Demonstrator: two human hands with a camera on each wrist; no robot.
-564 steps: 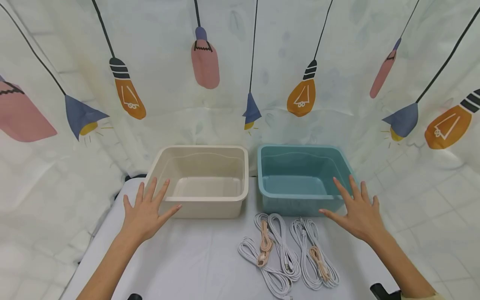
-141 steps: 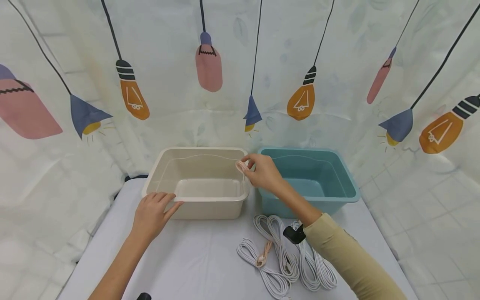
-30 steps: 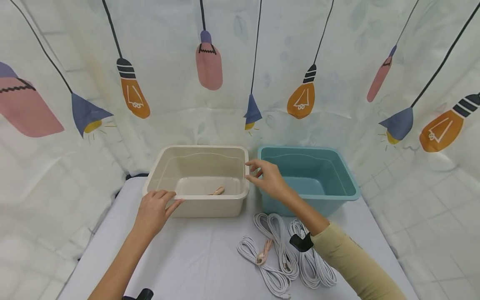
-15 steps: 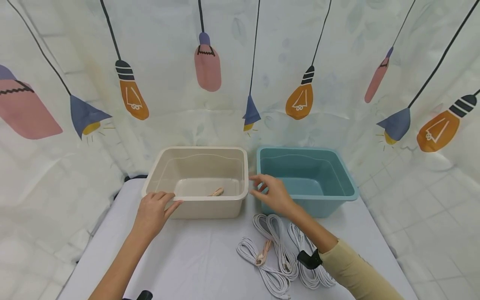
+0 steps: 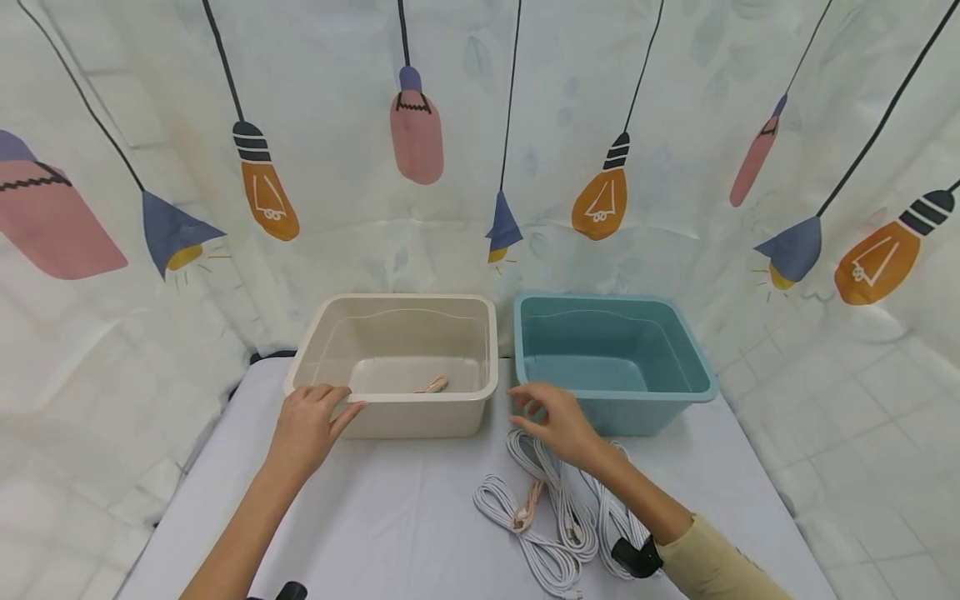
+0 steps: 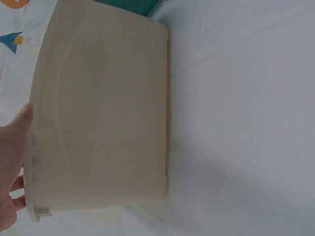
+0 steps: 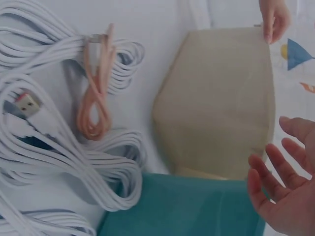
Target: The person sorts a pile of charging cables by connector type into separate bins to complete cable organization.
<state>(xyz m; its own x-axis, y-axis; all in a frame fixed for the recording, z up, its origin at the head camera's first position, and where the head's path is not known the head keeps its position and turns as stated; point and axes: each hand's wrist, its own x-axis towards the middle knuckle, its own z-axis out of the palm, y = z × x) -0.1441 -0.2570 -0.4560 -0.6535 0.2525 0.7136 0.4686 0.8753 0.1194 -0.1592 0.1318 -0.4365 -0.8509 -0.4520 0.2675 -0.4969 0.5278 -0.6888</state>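
My left hand (image 5: 306,427) grips the front left rim of a beige plastic tub (image 5: 420,417); in the left wrist view, the thumb (image 6: 25,115) lies against that rim. Inside the tub rests a small peach cable bundle (image 5: 435,384), mostly hidden by the front wall. My right hand (image 5: 558,423) holds nothing, its fingers loosely bent, in front of the teal tub (image 5: 652,414) and above white coiled cables (image 5: 577,533). Among these lies another peach cable (image 5: 527,508), seen more closely as a looped peach cable (image 7: 95,115) in the right wrist view.
Both tubs stand side by side at the back of a white-covered table (image 5: 405,517). Behind them hangs a curtain (image 5: 345,192) printed with lamps and bulbs. Black wrist cameras, such as the right one (image 5: 636,557), sit on both wrists.
Earlier, my right hand carried a peach cable bundle to the beige tub and let it go inside. Since then it has moved back toward the cables. My left hand keeps its place on the rim.
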